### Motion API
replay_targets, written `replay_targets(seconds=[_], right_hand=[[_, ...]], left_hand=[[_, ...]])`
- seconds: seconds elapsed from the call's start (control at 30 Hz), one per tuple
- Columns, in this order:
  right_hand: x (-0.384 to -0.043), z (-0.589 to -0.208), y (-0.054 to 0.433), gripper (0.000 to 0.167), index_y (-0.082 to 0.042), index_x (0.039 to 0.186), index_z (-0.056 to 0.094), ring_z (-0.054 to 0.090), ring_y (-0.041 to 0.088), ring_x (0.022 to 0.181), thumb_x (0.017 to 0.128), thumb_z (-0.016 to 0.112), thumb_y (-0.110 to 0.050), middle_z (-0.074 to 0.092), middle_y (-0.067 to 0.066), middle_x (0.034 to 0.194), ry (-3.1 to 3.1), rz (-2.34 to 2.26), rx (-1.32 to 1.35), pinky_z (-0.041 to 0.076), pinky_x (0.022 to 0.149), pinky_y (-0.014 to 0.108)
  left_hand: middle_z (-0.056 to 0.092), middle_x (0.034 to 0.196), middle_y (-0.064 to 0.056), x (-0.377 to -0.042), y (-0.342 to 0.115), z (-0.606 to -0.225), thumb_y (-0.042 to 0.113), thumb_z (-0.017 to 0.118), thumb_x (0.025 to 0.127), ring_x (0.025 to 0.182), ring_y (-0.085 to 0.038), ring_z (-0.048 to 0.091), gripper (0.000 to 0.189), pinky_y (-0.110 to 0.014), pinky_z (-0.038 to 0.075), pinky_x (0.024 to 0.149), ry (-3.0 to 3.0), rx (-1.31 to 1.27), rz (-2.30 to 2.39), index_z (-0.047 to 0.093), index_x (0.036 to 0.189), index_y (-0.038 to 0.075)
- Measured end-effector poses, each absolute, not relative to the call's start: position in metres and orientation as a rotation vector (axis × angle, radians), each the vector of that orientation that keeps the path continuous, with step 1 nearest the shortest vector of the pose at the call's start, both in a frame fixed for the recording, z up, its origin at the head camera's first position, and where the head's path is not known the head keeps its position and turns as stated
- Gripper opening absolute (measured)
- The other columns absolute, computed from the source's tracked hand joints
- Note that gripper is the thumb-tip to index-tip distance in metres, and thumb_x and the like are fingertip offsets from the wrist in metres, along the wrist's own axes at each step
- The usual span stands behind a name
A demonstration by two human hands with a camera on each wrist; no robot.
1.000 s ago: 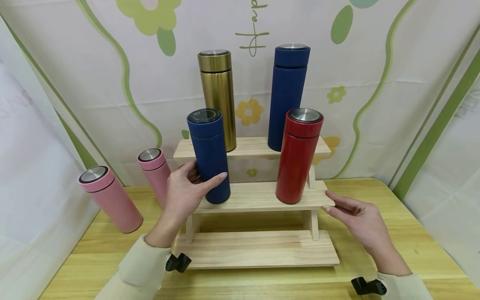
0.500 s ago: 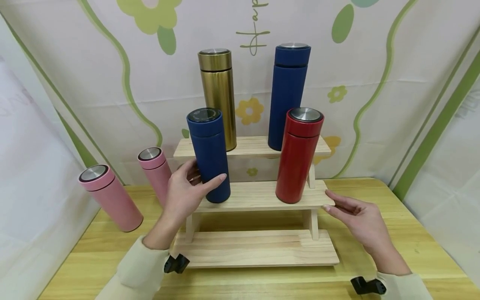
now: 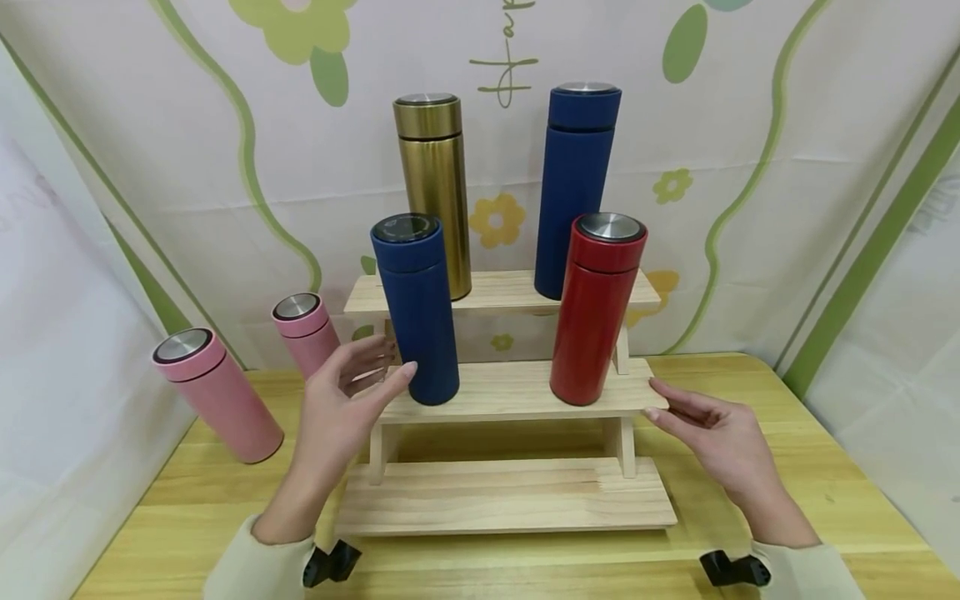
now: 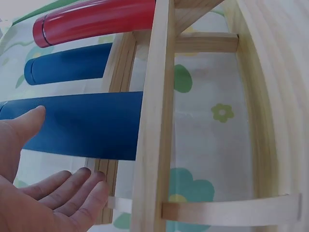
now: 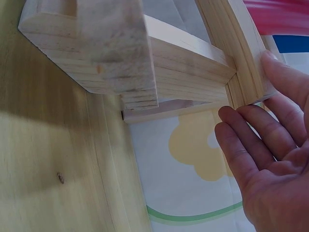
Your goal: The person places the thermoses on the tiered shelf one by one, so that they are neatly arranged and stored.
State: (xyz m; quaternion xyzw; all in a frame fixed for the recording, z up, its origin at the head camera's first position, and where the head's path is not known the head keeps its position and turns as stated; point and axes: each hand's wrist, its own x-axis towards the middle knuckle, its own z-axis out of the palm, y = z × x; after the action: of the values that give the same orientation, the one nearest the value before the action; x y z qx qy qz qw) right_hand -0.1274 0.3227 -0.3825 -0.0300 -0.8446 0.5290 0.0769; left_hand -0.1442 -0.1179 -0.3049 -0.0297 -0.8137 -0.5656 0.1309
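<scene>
A shorter blue thermos bottle [image 3: 417,317] stands upright at the left of the middle shelf of a three-step wooden display stand [image 3: 510,500]. Just left of it is my left hand [image 3: 337,408], fingers parted and holding nothing. The left wrist view shows that hand's thumb [image 4: 31,123] in front of the blue bottle; whether it touches cannot be told. At the middle shelf's right end, my right hand [image 3: 720,442] pinches the board between thumb and fingers. A red thermos [image 3: 597,325] stands on that shelf near the right hand.
On the top shelf stand a gold thermos [image 3: 438,192] and a taller blue thermos [image 3: 576,183]. Two pink thermoses [image 3: 228,408] are on the wooden table [image 3: 810,492] left of the stand. A printed cloth [image 3: 337,183] hangs close behind.
My left hand has let go of the shorter blue thermos and drawn back to the left and slightly down. The bottle stays upright on the shelf. My right hand keeps its place.
</scene>
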Motion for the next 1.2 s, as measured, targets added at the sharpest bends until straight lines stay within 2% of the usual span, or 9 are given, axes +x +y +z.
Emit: replay_targets(seconds=[0.1,0.2,0.33,0.47,0.67,1.0,1.2], right_hand=[[-0.128,-0.382,0.323,0.058,-0.014,0.146,0.068,0.072,-0.011,0.104,0.096,0.083,-0.040,0.073,-0.030,0.125,-2.528,1.591,-0.092,0.058,0.085,0.010],[-0.128,-0.382,0.323,0.058,-0.015,0.146,0.068,0.071,-0.012,0.104,0.096,0.083,-0.040,0.073,-0.030,0.126,-2.530,1.587,-0.097,0.057,0.085,0.009],[-0.128,-0.381,0.323,0.059,-0.015,0.147,0.068,0.072,-0.010,0.103,0.096,0.083,-0.041,0.073,-0.030,0.125,-2.531,1.587,-0.097,0.058,0.085,0.009],[-0.128,-0.382,0.322,0.059,-0.013,0.147,0.067,0.074,-0.008,0.102,0.097,0.083,-0.039,0.073,-0.030,0.124,-2.527,1.607,-0.091,0.058,0.085,0.011],[-0.129,-0.383,0.322,0.059,-0.013,0.147,0.067,0.074,-0.009,0.102,0.097,0.083,-0.038,0.073,-0.031,0.122,-2.516,1.610,-0.098,0.059,0.084,0.011],[-0.128,-0.383,0.323,0.058,-0.014,0.147,0.067,0.072,-0.012,0.103,0.096,0.084,-0.038,0.073,-0.033,0.121,-2.517,1.600,-0.113,0.058,0.083,0.010],[-0.128,-0.382,0.322,0.058,-0.013,0.147,0.067,0.073,-0.010,0.103,0.097,0.083,-0.037,0.073,-0.031,0.122,-2.517,1.607,-0.099,0.059,0.084,0.011]], left_hand=[[0.073,0.138,-0.008,-0.137,-0.122,-0.310,0.032,0.084,0.097,0.125,-0.020,0.071,0.055,-0.011,0.056,0.097,-2.328,-0.060,-1.655,0.066,0.143,0.010],[0.075,0.135,-0.008,-0.132,-0.128,-0.316,0.030,0.081,0.099,0.119,-0.011,0.072,0.047,-0.010,0.056,0.096,-2.284,-0.028,-1.670,0.068,0.140,0.011],[0.077,0.126,0.002,-0.128,-0.138,-0.326,0.032,0.078,0.101,0.111,0.000,0.071,0.040,-0.009,0.054,0.095,-2.250,0.037,-1.662,0.071,0.135,0.011],[0.080,0.110,0.014,-0.125,-0.149,-0.335,0.025,0.078,0.101,0.101,-0.001,0.074,0.031,-0.011,0.057,0.089,-2.118,0.103,-1.645,0.076,0.127,0.008],[0.081,0.096,0.016,-0.123,-0.166,-0.339,0.012,0.079,0.100,0.093,-0.002,0.075,0.020,-0.011,0.057,0.084,-1.948,0.182,-1.605,0.079,0.118,0.003],[0.075,0.092,0.027,-0.123,-0.194,-0.356,0.030,0.080,0.100,0.090,0.006,0.072,0.028,-0.006,0.054,0.079,-2.037,0.362,-1.470,0.079,0.118,0.008],[0.072,0.088,0.032,-0.125,-0.219,-0.364,0.029,0.083,0.097,0.085,0.010,0.069,0.029,-0.004,0.054,0.075,-1.930,0.513,-1.443,0.079,0.117,0.009]])
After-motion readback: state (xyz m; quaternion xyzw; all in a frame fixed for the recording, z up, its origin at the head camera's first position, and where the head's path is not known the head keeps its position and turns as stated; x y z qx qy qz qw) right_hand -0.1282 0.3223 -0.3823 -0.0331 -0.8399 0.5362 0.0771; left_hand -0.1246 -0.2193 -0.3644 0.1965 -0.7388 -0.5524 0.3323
